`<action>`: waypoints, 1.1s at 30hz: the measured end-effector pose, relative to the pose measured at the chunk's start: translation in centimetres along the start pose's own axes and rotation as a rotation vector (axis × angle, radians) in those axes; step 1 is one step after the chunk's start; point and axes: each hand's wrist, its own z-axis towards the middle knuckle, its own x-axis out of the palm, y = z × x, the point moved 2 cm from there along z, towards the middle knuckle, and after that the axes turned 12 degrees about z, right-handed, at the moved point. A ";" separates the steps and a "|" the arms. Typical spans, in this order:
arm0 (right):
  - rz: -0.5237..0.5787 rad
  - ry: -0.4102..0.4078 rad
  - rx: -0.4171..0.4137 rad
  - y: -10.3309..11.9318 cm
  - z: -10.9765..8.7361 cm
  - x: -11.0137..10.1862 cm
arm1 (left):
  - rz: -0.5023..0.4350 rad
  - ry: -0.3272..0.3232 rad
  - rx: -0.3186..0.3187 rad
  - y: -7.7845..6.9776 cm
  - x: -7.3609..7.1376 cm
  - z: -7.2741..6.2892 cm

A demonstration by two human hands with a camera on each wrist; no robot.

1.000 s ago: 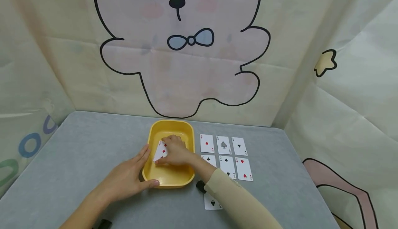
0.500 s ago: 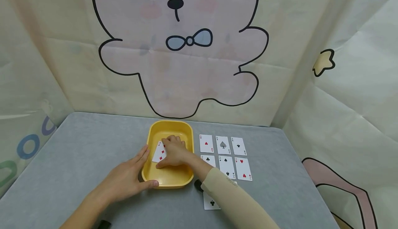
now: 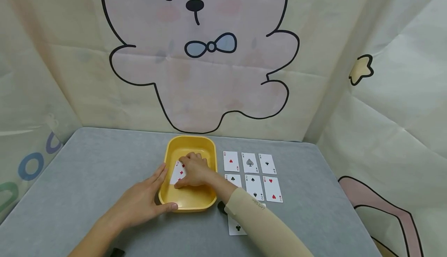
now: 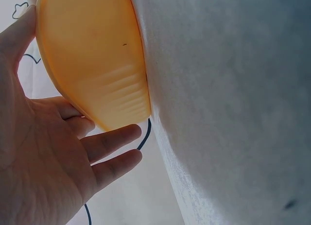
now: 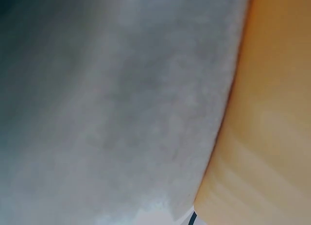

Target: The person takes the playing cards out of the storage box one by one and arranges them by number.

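Observation:
In the head view, my right hand point(image 3: 197, 170) reaches into a yellow tray point(image 3: 190, 203) and holds a playing card point(image 3: 177, 173), the three of diamonds, between thumb and index finger. The hand covers the card's right part, and what lies under the palm is hidden. My left hand point(image 3: 146, 195) rests against the tray's near left corner, its thumb on the front rim and its fairly straight fingers along the left side. The left wrist view shows the left hand point(image 4: 58, 142) at the tray's outer wall point(image 4: 97, 55). No fingers appear in the right wrist view.
Right of the tray lie two rows of face-up cards: aces point(image 3: 249, 162) above, twos point(image 3: 254, 187) below. Nearer, a clubs card point(image 3: 235, 226) is partly under the right sleeve point(image 3: 263, 222). A grey cloth covers the table point(image 3: 115, 152), with a printed curtain point(image 3: 216, 90) behind.
The three of diamonds has shifted slightly left and nearer inside the tray, and the right hand has adjusted a little over it. The left hand has stayed at the tray's corner.

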 end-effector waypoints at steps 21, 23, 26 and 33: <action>0.208 -0.025 0.070 0.1 0.1 -0.1 | -0.008 -0.020 -0.006 0.0 0.0 -0.2; 0.215 -0.027 0.080 0.1 0.1 -0.1 | -0.009 -0.022 -0.006 0.0 0.0 -0.2; 0.213 -0.033 0.089 0.2 0.1 0.0 | -0.010 -0.021 -0.006 0.0 0.0 -0.2; 0.198 -0.046 0.085 0.2 0.2 0.1 | -0.007 -0.017 -0.008 0.1 0.0 -0.2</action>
